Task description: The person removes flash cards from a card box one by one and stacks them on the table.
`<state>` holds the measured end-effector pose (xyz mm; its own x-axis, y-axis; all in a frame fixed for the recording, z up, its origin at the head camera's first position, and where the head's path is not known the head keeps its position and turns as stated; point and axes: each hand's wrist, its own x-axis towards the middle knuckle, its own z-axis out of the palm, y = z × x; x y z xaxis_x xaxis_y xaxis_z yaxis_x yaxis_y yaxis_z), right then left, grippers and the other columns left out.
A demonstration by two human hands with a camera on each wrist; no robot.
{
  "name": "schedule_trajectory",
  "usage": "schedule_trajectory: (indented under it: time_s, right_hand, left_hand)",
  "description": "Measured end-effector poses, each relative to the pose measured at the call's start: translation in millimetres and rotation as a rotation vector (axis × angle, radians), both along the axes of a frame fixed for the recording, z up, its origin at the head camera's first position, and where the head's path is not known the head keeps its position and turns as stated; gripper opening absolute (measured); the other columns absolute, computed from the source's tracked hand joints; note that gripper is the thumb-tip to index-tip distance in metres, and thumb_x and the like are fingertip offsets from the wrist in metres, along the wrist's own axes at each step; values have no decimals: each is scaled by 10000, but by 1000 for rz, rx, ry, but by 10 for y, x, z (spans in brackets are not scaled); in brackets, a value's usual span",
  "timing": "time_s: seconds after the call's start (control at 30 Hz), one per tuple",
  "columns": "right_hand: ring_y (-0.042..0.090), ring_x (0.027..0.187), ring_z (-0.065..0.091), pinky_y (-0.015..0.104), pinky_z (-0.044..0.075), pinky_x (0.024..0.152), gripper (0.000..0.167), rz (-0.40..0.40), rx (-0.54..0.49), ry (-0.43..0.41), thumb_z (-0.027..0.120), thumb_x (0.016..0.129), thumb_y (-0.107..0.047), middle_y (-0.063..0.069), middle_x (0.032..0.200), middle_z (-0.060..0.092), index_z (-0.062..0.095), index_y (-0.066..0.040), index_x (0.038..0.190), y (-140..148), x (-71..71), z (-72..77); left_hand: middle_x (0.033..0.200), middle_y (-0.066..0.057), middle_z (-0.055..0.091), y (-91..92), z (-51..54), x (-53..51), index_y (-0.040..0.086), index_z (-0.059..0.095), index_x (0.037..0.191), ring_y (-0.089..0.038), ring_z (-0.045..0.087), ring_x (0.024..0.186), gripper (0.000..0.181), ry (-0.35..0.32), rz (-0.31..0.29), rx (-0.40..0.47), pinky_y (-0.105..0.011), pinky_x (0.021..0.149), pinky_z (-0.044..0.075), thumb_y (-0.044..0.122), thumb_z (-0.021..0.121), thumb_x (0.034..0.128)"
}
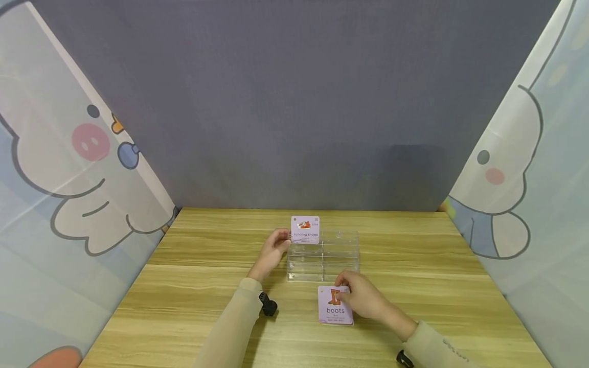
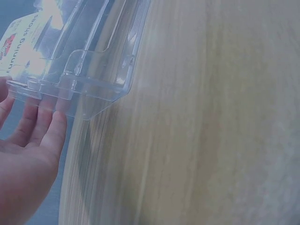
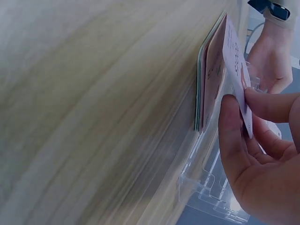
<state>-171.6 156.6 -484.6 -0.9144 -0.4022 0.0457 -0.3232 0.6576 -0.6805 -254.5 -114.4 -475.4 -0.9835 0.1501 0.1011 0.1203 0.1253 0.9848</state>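
A clear plastic rack with stepped compartments (image 1: 340,263) stands on the table. My left hand (image 1: 272,253) holds its left side, with the thumb partly cut off in the left wrist view and the fingers against the rack's edge. A "running shoes" card (image 1: 306,236) leans in the top left compartment. In front of the rack, my right hand (image 1: 365,299) pinches a "boots" card (image 1: 335,316) between thumb and fingers. The right wrist view shows that card tilted up off a stack of cards (image 3: 211,77) lying on the table.
The wooden table (image 1: 184,306) extends on both sides of the rack. A grey panel (image 1: 294,112) rises behind it. Curtains with cartoon prints hang at the left (image 1: 55,214) and right (image 1: 543,204). A black strap device (image 1: 268,305) is on the left wrist.
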Motion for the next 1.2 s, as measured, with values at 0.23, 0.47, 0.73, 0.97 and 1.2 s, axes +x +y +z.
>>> schedule_trajectory:
  time_s: [0.23, 0.47, 0.73, 0.97, 1.2]
  right_hand:
    - [146, 875, 613, 393, 560, 792, 200, -31, 171, 129, 807, 831, -69, -25, 953, 631, 680, -83, 986, -60, 16, -46]
    - [90, 799, 549, 294, 520, 685, 191, -30, 281, 191, 807, 824, -109, -78, 887, 575, 708, -84, 986, -92, 8, -65]
    - [95, 759, 499, 253, 473, 614, 177, 17, 334, 255, 827, 832, -172, -72, 824, 533, 717, -73, 929, -108, -1, -91]
    - [113, 745, 510, 245, 470, 593, 186, 41, 358, 276, 832, 831, -179, -51, 825, 550, 716, -60, 915, -98, 9, -114]
    - [128, 739, 493, 281, 468, 608, 191, 35, 401, 324, 851, 805, -191, -65, 809, 525, 679, -109, 826, -113, -11, -129]
  left_hand:
    - [1238, -193, 589, -3, -8, -1, -52, 547, 1309, -309, 549, 1152, 316, -5, 1, 2, -412, 997, 468, -30, 562, 995]
    - [1236, -197, 590, 0, -26, -12, -51, 551, 1305, -310, 553, 1147, 310, 1, 7, 5, -405, 988, 470, -30, 566, 996]
    - [1250, -207, 586, 0, -33, -14, -63, 542, 1321, -311, 554, 1144, 322, 2, 6, -9, -404, 969, 488, -25, 560, 1002]
    - [1250, -208, 587, 2, -33, -17, -56, 547, 1314, -311, 556, 1145, 318, -2, 10, -3, -404, 980, 480, -29, 561, 998]
    - [1241, -192, 588, 2, -51, -33, -45, 552, 1312, -286, 556, 1131, 315, -16, 11, 9, -364, 961, 478, -31, 562, 998]
